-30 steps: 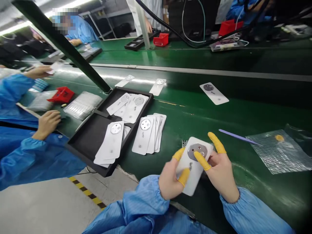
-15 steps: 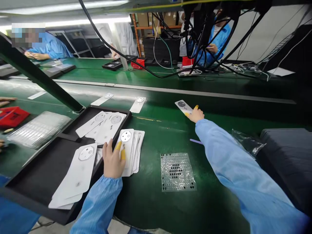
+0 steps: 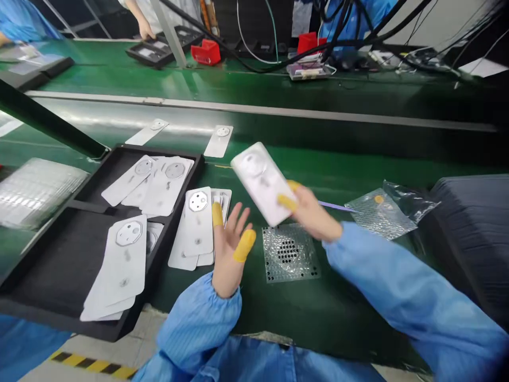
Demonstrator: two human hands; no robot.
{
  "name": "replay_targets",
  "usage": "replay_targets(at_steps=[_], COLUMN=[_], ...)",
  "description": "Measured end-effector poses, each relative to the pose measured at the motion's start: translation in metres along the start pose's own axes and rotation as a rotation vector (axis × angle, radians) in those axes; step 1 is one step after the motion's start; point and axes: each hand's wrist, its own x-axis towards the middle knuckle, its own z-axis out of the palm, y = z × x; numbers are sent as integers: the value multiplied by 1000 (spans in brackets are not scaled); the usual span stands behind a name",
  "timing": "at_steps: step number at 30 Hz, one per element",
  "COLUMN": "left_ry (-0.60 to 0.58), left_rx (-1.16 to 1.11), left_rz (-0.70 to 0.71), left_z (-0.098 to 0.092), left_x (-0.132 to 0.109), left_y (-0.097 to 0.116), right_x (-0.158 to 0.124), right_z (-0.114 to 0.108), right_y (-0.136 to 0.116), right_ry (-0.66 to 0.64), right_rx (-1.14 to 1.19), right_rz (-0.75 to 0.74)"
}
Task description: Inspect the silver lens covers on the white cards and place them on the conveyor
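My right hand (image 3: 312,209) pinches a white phone back cover (image 3: 262,183) by its lower end, yellow finger cots on the gripping fingers. The cover is tilted in the air, with a round camera area at its upper end, slightly blurred. To its left, my left hand (image 3: 230,249) is raised with fingers spread and palm up, holding nothing. Just beside it lies a fanned stack of phone back covers (image 3: 199,228). Below my right hand, a clear bubble sheet (image 3: 292,268) with black dots lies on the green bench.
A black tray (image 3: 43,260) at left holds loose piles of back covers (image 3: 123,260). Two single covers lie farther back, one a back cover (image 3: 218,141). At right are a purple strip (image 3: 336,206), clear plastic bags (image 3: 384,212) and stacked dark trays (image 3: 473,223). A slanted post (image 3: 47,119) crosses the left.
My right hand has drawn back from the far side of the bench, bringing a cover nearer. My left hand has come off the stack and opened. The view has tilted down.
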Motion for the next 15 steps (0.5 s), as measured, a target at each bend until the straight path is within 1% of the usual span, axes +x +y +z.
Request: replay_targets(at_steps=[2, 3, 4, 6, 8, 10, 11, 13, 15], left_ry=[36, 77, 122, 189, 216, 191, 173, 131, 55], left_rx=[-21, 1, 35, 109, 154, 161, 165, 188, 203], left_rz=[-13, 5, 34, 75, 21, -111, -168, -217, -248], left_z=[1, -4, -11, -31, -51, -64, -66, -63, -49], left_x=[1, 2, 2, 2, -1, -7, -11, -20, -29], left_y=[1, 0, -1, -5, -12, -21, -25, -30, -30], right_x=[-53, -75, -94, -117, -125, -125, -124, -122, -122], right_z=[22, 27, 29, 27, 24, 23, 23, 22, 20], right_y=[5, 12, 22, 48, 75, 93, 98, 97, 88], right_ry=[-119, -138, -92, 66, 158, 205, 230, 293, 359], right_rx=[62, 76, 13, -230, -406, -429, -412, -351, -286], right_rz=[-59, -141, -192, -297, -400, -477, -495, -488, -471])
